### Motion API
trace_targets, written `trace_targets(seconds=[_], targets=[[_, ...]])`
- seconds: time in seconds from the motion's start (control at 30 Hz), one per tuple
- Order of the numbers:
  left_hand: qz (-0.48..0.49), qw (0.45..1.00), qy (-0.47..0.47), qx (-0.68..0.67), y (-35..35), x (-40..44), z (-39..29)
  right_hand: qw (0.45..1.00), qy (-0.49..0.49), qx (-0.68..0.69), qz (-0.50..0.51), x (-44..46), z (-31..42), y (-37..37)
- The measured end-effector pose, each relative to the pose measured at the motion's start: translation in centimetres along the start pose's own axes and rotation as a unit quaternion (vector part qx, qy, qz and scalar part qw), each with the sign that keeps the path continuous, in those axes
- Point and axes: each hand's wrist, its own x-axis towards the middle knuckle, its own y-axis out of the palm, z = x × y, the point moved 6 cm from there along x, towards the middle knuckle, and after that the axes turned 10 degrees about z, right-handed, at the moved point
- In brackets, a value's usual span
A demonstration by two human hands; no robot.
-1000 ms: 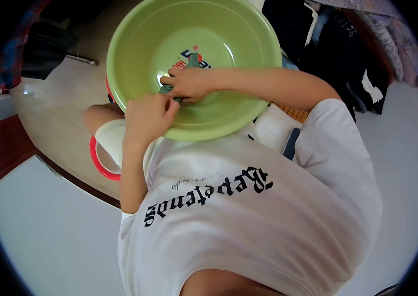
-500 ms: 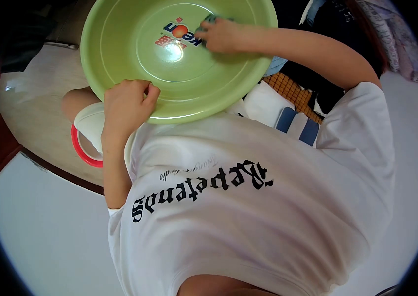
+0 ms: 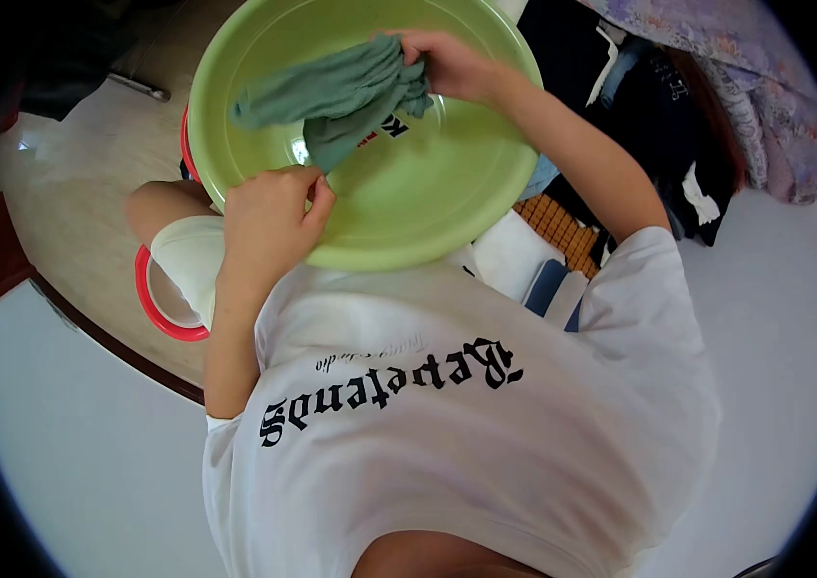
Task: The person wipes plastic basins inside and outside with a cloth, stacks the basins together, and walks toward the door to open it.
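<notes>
A large light-green plastic basin (image 3: pixel 399 217) is tilted in front of my body, a printed logo on its bottom. My left hand (image 3: pixel 269 217) is closed over its near-left rim, thumb on the inner side. At the basin's upper right, my right hand (image 3: pixel 452 65) pinches one end of a grey-green cloth (image 3: pixel 336 91). Gathered folds lie by the fingers, and the loose part spreads leftward over the basin, partly covering the logo. The cloth's far left end is blurred. Whether it touches the basin bottom, I cannot tell.
Dark clothes (image 3: pixel 654 125) lie to the right beside a purple floral fabric (image 3: pixel 775 87). Folded white cloth (image 3: pixel 514 255) rests on a brown woven mat (image 3: pixel 563 231). A red-rimmed container (image 3: pixel 153 308) stands on the floor at left, near my knee.
My right hand has lifted from the basin's inner surface. The cloth, bunched under it before, now spreads out to the left. My left hand stays on the rim; the view has shifted slightly.
</notes>
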Motion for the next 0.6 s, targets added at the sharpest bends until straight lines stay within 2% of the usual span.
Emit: trace_targets(seconds=[0.03,0.13,0.2,0.23,0.3,0.33,0.37,0.43,0.47,0.53,0.6], targets=[[-0.005,1.000,-0.002,-0.001,-0.1,0.1,0.1,1.000,0.000,-0.005,0.003,-0.1,-0.1,0.0],[-0.048,0.999,0.004,-0.019,-0.4,0.1,0.2,0.993,-0.024,0.098,0.053,-0.5,-0.5,0.8],[-0.063,0.996,-0.035,-0.055,-0.5,0.3,0.7,0.994,-0.028,0.095,0.051,-0.9,-0.3,1.4],[-0.064,0.996,-0.033,-0.054,-0.5,0.4,0.6,0.994,-0.034,0.092,0.047,-1.1,-0.1,1.6],[-0.144,0.988,-0.003,-0.054,-1.2,0.2,0.0,0.994,-0.034,0.090,0.046,-1.3,-0.6,1.3],[-0.142,0.988,-0.003,-0.053,-1.3,0.2,-0.2,0.995,-0.030,0.089,0.046,-1.3,-1.0,1.3],[-0.127,0.991,-0.007,-0.033,-1.6,0.2,-0.6,0.994,-0.030,0.092,0.045,-1.6,-1.0,1.3],[-0.102,0.995,-0.008,-0.017,-2.1,0.0,-1.3,0.990,-0.044,0.130,-0.032,-2.9,-0.5,0.6],[-0.059,0.997,0.030,-0.046,-2.1,-0.2,-2.0,0.989,-0.040,0.135,-0.038,-3.3,-0.3,0.2],[-0.011,0.994,0.073,-0.076,-2.1,-0.3,-2.5,0.977,-0.142,0.147,-0.054,-3.6,2.0,-1.4],[0.071,0.993,0.093,-0.035,-1.2,-0.5,-2.8,0.975,-0.157,0.140,-0.065,-3.6,3.2,-2.0]])
